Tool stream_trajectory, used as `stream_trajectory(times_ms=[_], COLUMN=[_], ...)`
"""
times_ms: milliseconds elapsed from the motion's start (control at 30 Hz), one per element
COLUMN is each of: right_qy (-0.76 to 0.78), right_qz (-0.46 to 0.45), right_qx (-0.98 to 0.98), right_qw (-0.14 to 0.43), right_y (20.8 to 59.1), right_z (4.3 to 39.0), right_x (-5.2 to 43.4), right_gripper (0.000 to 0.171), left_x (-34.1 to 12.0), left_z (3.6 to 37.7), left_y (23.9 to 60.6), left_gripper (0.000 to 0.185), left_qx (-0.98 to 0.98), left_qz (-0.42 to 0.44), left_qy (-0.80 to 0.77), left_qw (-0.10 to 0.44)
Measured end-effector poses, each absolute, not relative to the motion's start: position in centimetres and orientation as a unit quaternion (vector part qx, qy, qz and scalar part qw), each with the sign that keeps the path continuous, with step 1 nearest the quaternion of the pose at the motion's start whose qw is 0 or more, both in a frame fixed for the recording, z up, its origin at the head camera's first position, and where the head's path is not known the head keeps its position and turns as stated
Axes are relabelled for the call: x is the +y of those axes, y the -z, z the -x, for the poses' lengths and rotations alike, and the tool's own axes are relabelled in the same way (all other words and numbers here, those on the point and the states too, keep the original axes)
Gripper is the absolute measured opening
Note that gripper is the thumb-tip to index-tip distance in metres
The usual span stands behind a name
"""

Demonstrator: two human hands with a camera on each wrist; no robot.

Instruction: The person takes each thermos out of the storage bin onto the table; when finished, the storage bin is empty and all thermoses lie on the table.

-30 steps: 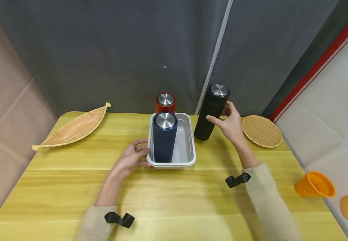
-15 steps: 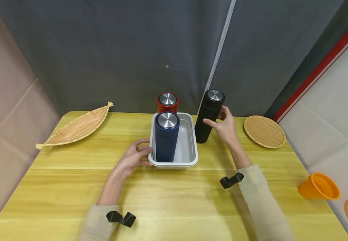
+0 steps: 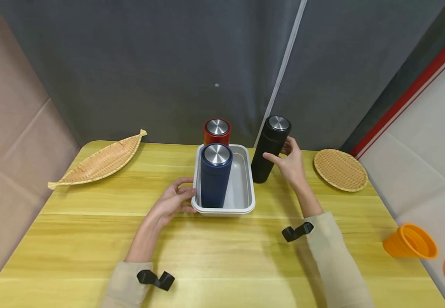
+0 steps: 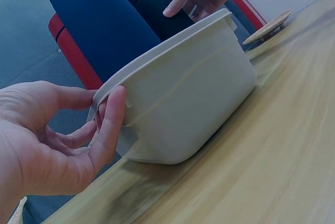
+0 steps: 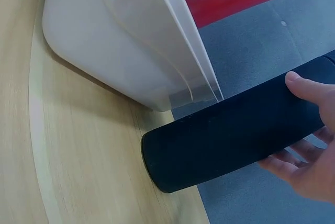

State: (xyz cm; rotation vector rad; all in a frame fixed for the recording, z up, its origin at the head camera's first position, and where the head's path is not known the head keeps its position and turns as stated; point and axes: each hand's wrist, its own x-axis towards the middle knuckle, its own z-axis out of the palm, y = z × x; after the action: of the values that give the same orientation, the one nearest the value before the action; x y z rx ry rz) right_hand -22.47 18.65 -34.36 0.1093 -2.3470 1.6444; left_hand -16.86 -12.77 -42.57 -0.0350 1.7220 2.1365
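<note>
The left hand (image 3: 172, 199) pinches the left rim of a white plastic tub (image 3: 241, 188), thumb and fingers on either side of it in the left wrist view. Inside the tub a navy blue thermos flask (image 3: 215, 184) stands upright, its lid steel-topped. Behind it shows a red thermos flask (image 3: 217, 130), whose base is hidden. The right hand (image 3: 292, 162) grips a black thermos flask (image 5: 225, 130) just right of the tub, thumb on one side and fingers on the other. This flask leans slightly; whether its base touches the table I cannot tell.
A leaf-shaped woven basket (image 3: 103, 162) lies at the back left of the wooden table (image 3: 222, 261). To the right are a round woven mat (image 3: 339, 170) and an orange cup (image 3: 409, 241). A dark grey curtain (image 3: 149, 72) hangs behind the table's back edge.
The black flask has come lower and nearer the tub, carried by the right hand. The left hand keeps its hold on the rim. The whole view has shifted slightly.
</note>
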Motion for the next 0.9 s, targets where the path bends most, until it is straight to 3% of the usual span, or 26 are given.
stream_trajectory(times_ms=[233,567,900], right_qy=[-0.56,-0.554,-0.571], right_qz=[-0.033,-0.059,-0.049], right_qx=[-0.819,-0.826,-0.815], right_qw=[0.117,0.089,0.086], right_y=[33.5,36.6,37.4], right_z=[21.8,24.6,24.2], right_x=[18.2,19.7,20.0], right_gripper=[0.064,0.069,0.069], left_x=[-12.8,-12.8,-12.3], left_z=[16.6,16.7,16.5], left_y=[42.5,42.3,42.0], left_gripper=[0.051,0.049,0.047], left_qx=[0.615,0.616,0.63], left_qz=[0.014,0.023,0.023], left_qy=[-0.764,-0.765,-0.757], left_qw=[0.195,0.187,0.173])
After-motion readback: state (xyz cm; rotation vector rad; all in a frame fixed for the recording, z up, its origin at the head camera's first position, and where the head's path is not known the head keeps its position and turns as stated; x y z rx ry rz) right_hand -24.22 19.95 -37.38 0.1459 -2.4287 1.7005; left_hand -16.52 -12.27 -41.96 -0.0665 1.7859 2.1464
